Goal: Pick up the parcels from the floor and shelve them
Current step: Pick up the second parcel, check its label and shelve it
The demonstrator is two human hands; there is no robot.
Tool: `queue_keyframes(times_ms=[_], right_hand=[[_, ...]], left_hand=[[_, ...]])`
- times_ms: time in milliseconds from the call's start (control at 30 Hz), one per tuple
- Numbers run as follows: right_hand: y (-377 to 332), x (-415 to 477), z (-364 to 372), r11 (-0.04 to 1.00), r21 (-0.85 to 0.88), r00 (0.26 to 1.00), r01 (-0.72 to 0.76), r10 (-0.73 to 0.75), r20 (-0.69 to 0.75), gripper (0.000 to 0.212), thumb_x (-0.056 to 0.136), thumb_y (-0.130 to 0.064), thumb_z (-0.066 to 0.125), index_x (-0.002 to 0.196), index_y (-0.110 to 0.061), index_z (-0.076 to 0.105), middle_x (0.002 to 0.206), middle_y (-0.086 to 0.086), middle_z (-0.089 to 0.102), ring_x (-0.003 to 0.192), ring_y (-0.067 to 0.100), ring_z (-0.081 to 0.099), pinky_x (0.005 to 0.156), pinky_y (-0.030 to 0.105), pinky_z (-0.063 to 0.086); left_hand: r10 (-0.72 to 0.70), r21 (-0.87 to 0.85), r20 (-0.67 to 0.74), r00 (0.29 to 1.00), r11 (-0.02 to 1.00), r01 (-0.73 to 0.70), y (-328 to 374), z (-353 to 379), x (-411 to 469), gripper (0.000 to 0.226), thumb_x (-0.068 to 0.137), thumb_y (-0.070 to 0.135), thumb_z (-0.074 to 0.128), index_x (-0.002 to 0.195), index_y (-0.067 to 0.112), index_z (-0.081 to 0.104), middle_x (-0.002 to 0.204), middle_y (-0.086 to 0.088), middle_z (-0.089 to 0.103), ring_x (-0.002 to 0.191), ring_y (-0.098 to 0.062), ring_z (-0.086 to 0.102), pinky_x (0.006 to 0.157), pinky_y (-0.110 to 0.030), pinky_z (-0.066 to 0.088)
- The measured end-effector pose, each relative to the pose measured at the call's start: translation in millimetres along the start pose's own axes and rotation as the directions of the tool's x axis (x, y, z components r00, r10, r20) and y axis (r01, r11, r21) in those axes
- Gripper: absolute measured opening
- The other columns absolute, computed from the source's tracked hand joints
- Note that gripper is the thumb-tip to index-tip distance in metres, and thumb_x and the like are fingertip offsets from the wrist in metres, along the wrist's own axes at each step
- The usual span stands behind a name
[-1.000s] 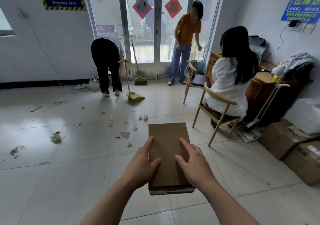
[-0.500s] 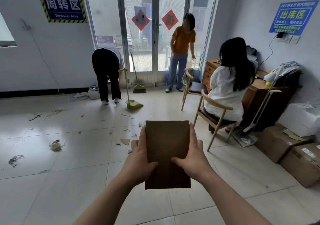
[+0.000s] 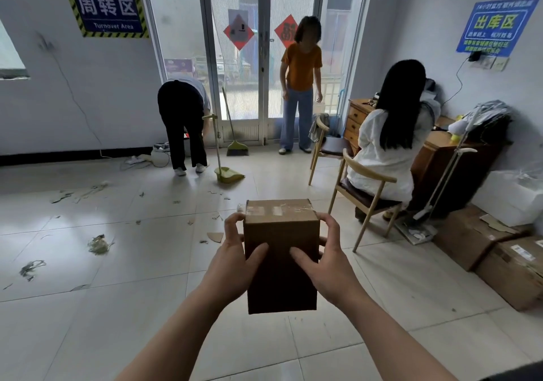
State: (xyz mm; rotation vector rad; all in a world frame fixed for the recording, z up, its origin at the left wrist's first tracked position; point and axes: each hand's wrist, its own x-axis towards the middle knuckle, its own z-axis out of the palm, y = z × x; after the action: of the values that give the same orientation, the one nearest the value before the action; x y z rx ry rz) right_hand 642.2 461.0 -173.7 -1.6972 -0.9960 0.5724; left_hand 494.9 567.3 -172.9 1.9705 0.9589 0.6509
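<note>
A brown cardboard parcel [image 3: 281, 233] with a taped top end is held upright in front of me, above the tiled floor. My left hand [image 3: 232, 258] grips its left side, thumb on the near face and fingers curled round the upper left edge. My right hand [image 3: 330, 258] grips the right side the same way. Larger cardboard boxes [image 3: 482, 236] sit on the floor at the right. No shelf shows in this view.
A person sits on a wooden chair [image 3: 367, 195] at a desk to the right. Another person [image 3: 183, 122] bends over by the glass doors near a dustpan [image 3: 227, 173] and broom [image 3: 235, 145]. A third person [image 3: 299, 87] stands at the doors. Scraps litter the floor [image 3: 100, 244] on the left.
Both hands lifted the parcel from lying flat and low to standing upright, so its taped top end now shows. My view rose with it.
</note>
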Motion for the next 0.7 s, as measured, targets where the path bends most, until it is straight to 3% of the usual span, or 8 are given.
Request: queue_keyframes(times_ms=[100,233,400,533,633,700], right_hand=[[0,1,4,0.999,0.018,1.000,-0.028,0.028,-0.004,0.048,0.087,-0.041,0.059,0.117,-0.044,0.022,0.118,0.003,0.050,0.099,0.020,0.060,0.079,0.035,0.058],[-1,3,9,0.999,-0.008,0.998,-0.039,0.039,-0.046,0.030,0.091,-0.046,0.048,0.107,-0.029,0.029,0.106,-0.003,0.053,0.096,0.015,0.059,0.079,0.037,0.057],[0,4,9,0.995,-0.086,0.998,-0.056,0.052,-0.047,0.029,0.093,-0.041,0.048,0.105,-0.019,0.034,0.095,-0.007,0.049,0.086,0.008,0.055,0.063,0.018,0.050],[4,4,9,0.997,-0.071,0.998,-0.043,0.047,0.052,0.047,0.092,-0.038,0.052,0.129,-0.041,0.024,0.118,-0.002,0.044,0.100,0.014,0.056,0.070,0.020,0.052],[5,5,8,0.988,-0.153,0.990,0.009,0.013,0.144,0.060,0.095,-0.036,0.048,0.139,-0.054,0.011,0.127,-0.007,0.032,0.111,0.013,0.044,0.083,0.027,0.049],[7,6,7,0.979,-0.198,0.976,0.057,-0.013,0.217,0.064,0.096,-0.032,0.046,0.140,-0.056,0.008,0.135,-0.013,0.025,0.116,0.010,0.037,0.090,0.027,0.045]], left_hand=[[-0.062,-0.036,-0.029,0.998,0.997,0.061,1,-1,0,0.029,0.096,0.040,0.043,0.110,0.022,0.025,0.103,-0.003,0.060,0.080,-0.015,0.060,0.063,-0.027,0.045],[-0.076,0.014,-0.113,0.991,0.997,0.078,3,0,-1,0.030,0.097,0.039,0.040,0.099,0.010,0.032,0.082,-0.001,0.053,0.069,-0.010,0.050,0.054,-0.025,0.034],[-0.066,0.040,-0.067,0.996,0.997,0.068,-3,-4,-2,0.029,0.096,0.035,0.045,0.101,0.011,0.030,0.091,-0.001,0.052,0.074,-0.009,0.050,0.053,-0.018,0.034],[-0.074,-0.018,-0.002,0.997,0.997,0.074,-15,-8,-1,0.049,0.094,0.031,0.053,0.131,0.023,0.022,0.120,-0.006,0.053,0.100,-0.023,0.057,0.078,-0.028,0.044],[-0.044,-0.025,0.041,0.998,0.999,0.045,-21,-10,-2,0.074,0.091,0.027,0.059,0.147,0.035,0.011,0.138,-0.004,0.041,0.118,-0.021,0.049,0.100,-0.036,0.043],[-0.044,0.001,0.097,0.994,0.999,0.045,-21,-12,-3,0.081,0.091,0.026,0.059,0.150,0.039,0.005,0.142,-0.002,0.033,0.121,-0.017,0.042,0.106,-0.036,0.039]])
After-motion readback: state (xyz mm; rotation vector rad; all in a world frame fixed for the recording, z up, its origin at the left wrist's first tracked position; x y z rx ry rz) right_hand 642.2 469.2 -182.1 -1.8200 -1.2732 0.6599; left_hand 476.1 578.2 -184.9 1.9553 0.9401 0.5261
